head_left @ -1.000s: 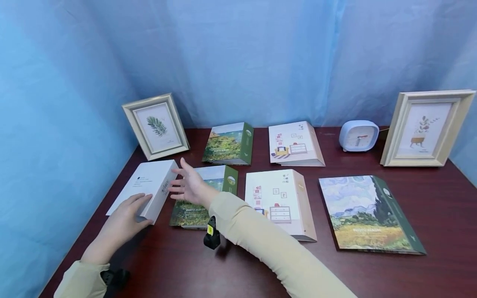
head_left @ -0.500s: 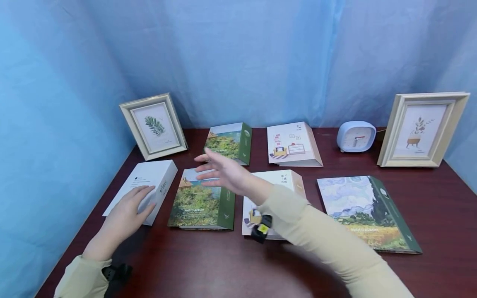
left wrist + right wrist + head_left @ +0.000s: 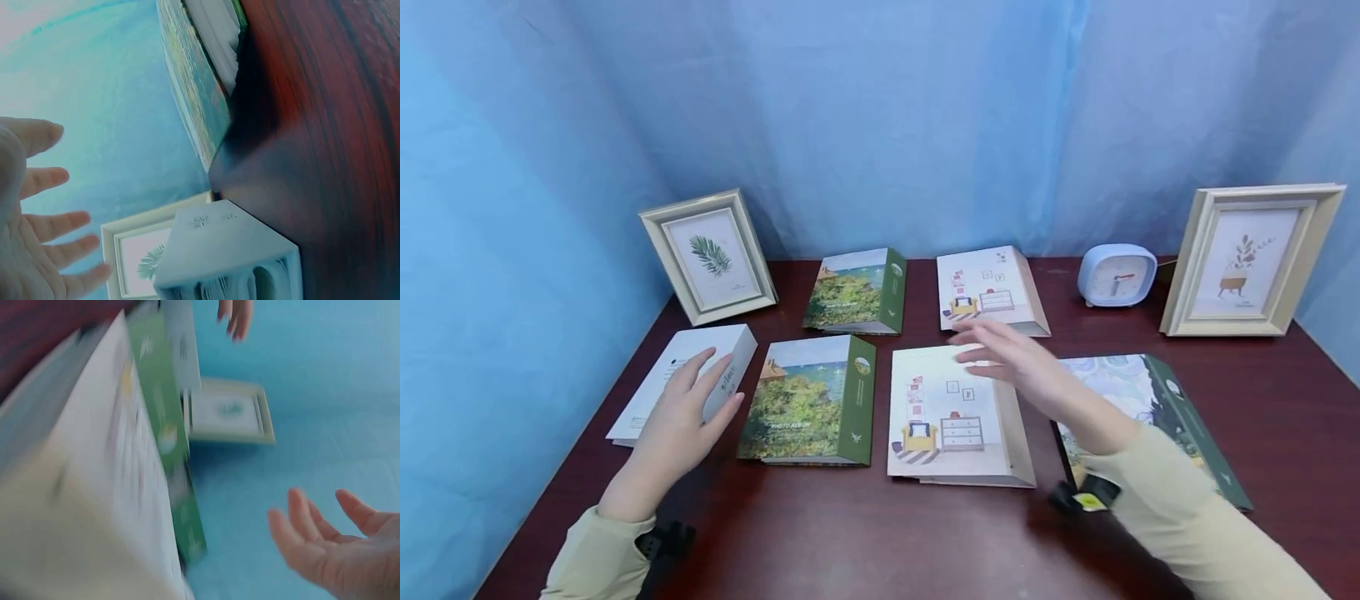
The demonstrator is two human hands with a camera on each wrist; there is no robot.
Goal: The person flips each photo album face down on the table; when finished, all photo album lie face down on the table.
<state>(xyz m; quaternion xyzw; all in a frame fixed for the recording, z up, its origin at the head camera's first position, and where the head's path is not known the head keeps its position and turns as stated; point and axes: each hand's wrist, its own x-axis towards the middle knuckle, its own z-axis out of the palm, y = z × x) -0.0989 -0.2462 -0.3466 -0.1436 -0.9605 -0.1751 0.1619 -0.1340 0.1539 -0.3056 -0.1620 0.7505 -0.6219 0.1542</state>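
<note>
My left hand (image 3: 679, 421) hovers with fingers spread above the white album (image 3: 730, 367) at the table's left; the left wrist view shows a gap between the fingers and that album (image 3: 225, 240). Over the right edge of the front pink-spined album (image 3: 958, 408), which has a drawn armchair and dresser, my right hand (image 3: 1026, 367) is raised, fingers apart and holding nothing. Between the hands lies a green-spined photo album (image 3: 801, 400) with a seaside painting. A cypress-and-wheat-field album (image 3: 1180, 400) is partly hidden under my right forearm.
Behind lie a second seaside album (image 3: 850, 287) and a second armchair album (image 3: 985, 287). A leaf picture frame (image 3: 711, 254) stands back left. At the back right are a blue clock (image 3: 1117, 275) and a plant picture frame (image 3: 1247, 258). Blue curtain surrounds the dark red table (image 3: 880, 533).
My right hand has swept rightward from beside the white album, past the front seaside album. The left hand has come off the white album and lifted slightly to the right. The albums stay put.
</note>
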